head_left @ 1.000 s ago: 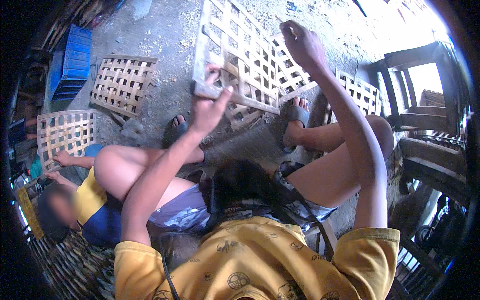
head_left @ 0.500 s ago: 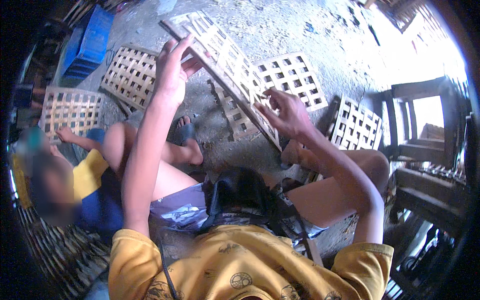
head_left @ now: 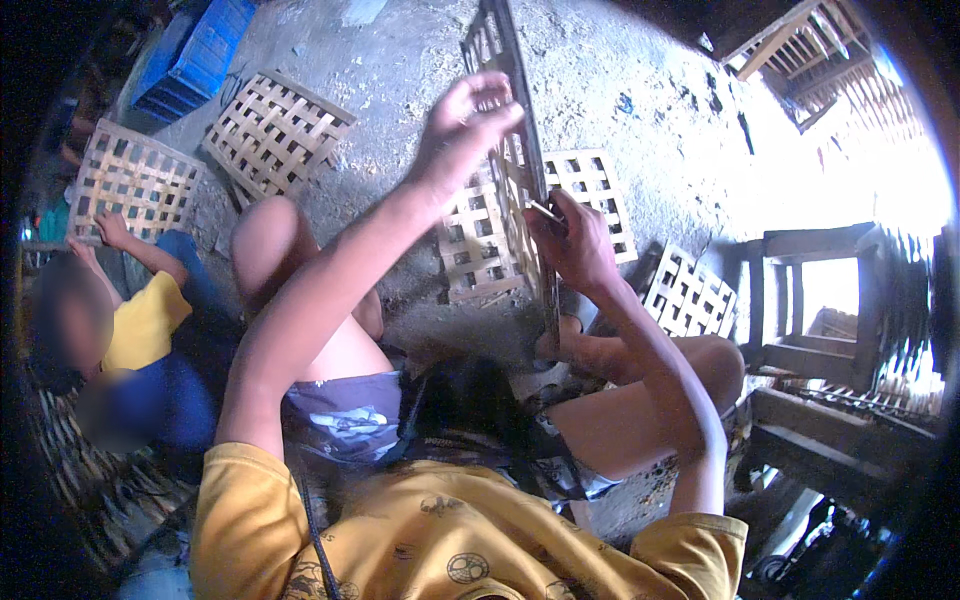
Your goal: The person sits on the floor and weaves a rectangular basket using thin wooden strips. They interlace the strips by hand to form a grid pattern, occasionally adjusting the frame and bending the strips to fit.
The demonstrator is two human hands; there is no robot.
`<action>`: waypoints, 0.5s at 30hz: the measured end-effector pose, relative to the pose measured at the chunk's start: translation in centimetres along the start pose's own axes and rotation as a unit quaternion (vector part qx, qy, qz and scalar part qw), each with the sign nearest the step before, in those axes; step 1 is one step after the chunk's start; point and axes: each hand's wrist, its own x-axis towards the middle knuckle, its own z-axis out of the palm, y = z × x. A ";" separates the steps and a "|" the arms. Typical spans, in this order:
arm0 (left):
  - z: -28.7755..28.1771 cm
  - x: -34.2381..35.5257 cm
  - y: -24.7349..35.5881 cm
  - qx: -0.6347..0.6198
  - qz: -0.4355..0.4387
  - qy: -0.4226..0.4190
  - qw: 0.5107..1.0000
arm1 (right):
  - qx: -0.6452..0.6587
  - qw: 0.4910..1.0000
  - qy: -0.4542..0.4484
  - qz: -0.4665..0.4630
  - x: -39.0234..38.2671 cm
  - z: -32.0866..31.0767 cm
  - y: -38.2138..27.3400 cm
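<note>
A woven slat panel with a dark wooden edge strip stands nearly edge-on in front of me, tilted up from the floor. My left hand is closed at its upper part, the thumb against the edge and the curled fingers on the lattice side; motion blurs them a little. Lower down, my right hand has its fingers bent around the same edge. A short pale sliver shows at those fingertips; whether it is loose or part of the panel I cannot tell.
More woven panels lie about: one at the far left, one behind mine, one at the right. A blue crate stands far left. At left, a person in yellow handles another panel. A wooden frame is at right.
The panel has swung from a slant to almost upright and edge-on. My left hand has moved right along with it; my right hand's fingers have bent in closer on its edge.
</note>
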 end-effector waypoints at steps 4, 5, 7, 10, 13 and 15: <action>2.6 -2.2 -4.2 0.138 -0.152 -0.015 0.979 | 0.029 0.999 -0.018 0.032 0.8 0.3 1.0; 2.9 -2.9 -4.6 0.119 -0.225 -0.016 0.967 | 0.034 0.993 -0.053 0.103 0.6 1.0 1.3; 2.1 -2.6 -7.7 0.171 -0.240 -0.029 0.955 | -0.062 0.977 -0.123 0.161 0.2 2.7 2.3; 0.8 -3.3 -10.9 0.202 -0.269 -0.015 0.942 | -0.073 0.986 -0.138 0.065 -1.0 4.2 2.9; 1.2 -3.1 -10.3 0.194 -0.302 -0.023 0.933 | -0.055 0.980 -0.144 0.125 -1.0 3.5 3.4; 0.6 -3.3 -11.0 0.178 -0.285 -0.030 0.942 | -0.007 0.983 -0.118 0.141 -0.2 2.4 2.0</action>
